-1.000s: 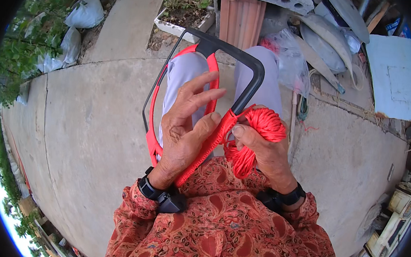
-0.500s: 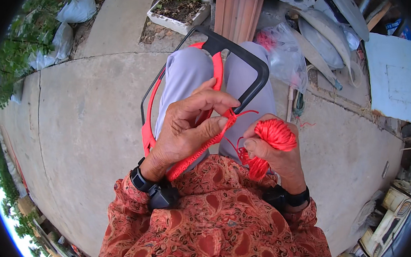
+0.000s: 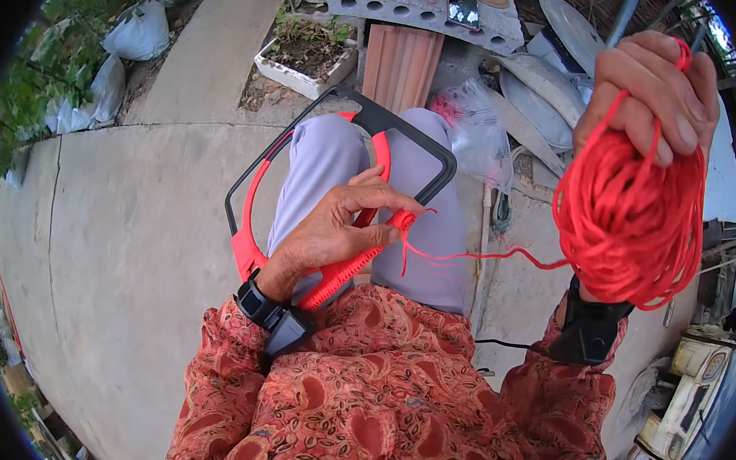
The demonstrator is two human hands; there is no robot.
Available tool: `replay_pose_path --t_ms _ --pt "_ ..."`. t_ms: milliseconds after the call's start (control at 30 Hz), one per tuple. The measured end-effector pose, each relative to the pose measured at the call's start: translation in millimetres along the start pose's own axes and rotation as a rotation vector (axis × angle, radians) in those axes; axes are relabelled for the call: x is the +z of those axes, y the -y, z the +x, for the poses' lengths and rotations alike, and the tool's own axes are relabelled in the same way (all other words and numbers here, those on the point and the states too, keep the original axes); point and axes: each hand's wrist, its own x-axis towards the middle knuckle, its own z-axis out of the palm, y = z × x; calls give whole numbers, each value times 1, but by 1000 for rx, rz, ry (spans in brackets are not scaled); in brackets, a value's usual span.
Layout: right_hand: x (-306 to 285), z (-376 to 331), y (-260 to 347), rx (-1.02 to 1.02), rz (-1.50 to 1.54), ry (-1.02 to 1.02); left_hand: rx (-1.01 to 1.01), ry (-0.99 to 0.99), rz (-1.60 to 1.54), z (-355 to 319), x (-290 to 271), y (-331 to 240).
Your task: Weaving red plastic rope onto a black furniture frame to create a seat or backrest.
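A frame of black bars (image 3: 431, 144) with red parts lies across my knees. One of its bars is tightly wrapped in red cord, and this cord-wrapped bar (image 3: 340, 280) slants toward my lap. My left hand (image 3: 329, 227) pinches the wrapping at its upper end between thumb and fingertips, where a short tail sticks out. Up at the right, my right hand (image 3: 650, 101) is closed around a thick bundle of red cord (image 3: 628, 220), which hangs below the fingers. A wavy strand (image 3: 509, 253) runs from the bundle to the bar by my left hand.
Beyond my knees stand a white planter (image 3: 303, 65), reddish-brown ribbed blocks (image 3: 401, 64) and a concrete slab with holes (image 3: 420, 11). A clear plastic bag (image 3: 479, 139) and grey pans (image 3: 537, 109) lie to their right. White sacks (image 3: 137, 30) line the left edge.
My right hand has swung up and outward to the right with the cord bundle, stretching the strand out. The left hand keeps its pinch on the bar.
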Motion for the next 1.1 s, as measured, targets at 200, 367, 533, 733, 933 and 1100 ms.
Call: replay_pose_path --t_ms 200,367,533,733,933,1100 --pt "-3 51 -8 -386 -324 -65 -106 38 -5 -1 -2 -8" --pt "-50 88 14 -519 -334 -93 -140 -162 -386 -16 -20 -8" --pt "-72 96 17 -551 -385 -218 -136 -275 -508 -29 -35 -6" --pt "-88 103 7 -542 -329 -255 -80 -285 -604 -36 -42 -4" --pt "-92 98 15 -576 -405 -218 -59 -292 -467 -31 -51 -8" --pt "-63 59 -18 -436 -432 -61 -90 -309 -554 -32 -52 -7"
